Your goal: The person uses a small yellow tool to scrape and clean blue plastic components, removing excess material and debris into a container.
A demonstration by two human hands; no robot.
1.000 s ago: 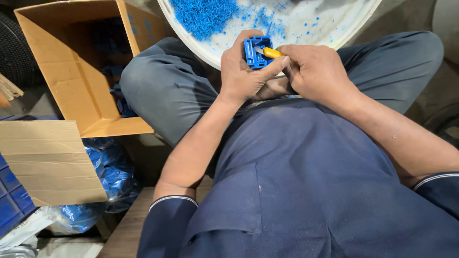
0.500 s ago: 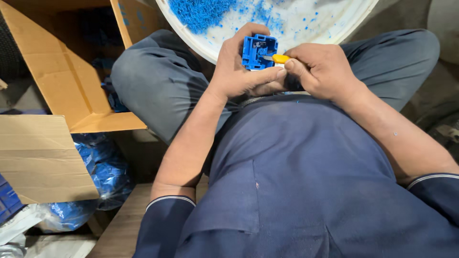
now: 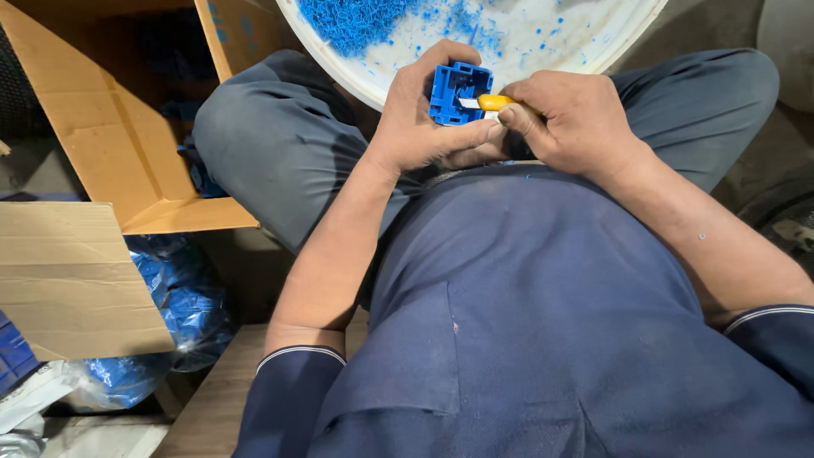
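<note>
Fingers (image 3: 428, 80) of the left hand (image 3: 420, 119) wrap closed around a small square blue plastic box (image 3: 459, 92), held open side up over the lap, just at the rim of a wide white plastic basin (image 3: 593, 42) scattered with blue plastic shavings (image 3: 352, 21). The right hand (image 3: 577, 119) is curled shut on a yellow-handled knife (image 3: 493, 103), its blade touching the box's edge. An open brown cardboard carton (image 3: 110, 136) sits beside the left knee.

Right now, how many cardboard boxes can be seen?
2. One open box stands at upper left, beside the person's knee. A second box lies below it at the left edge, over blue bags. Others may be hidden out of frame.
</note>
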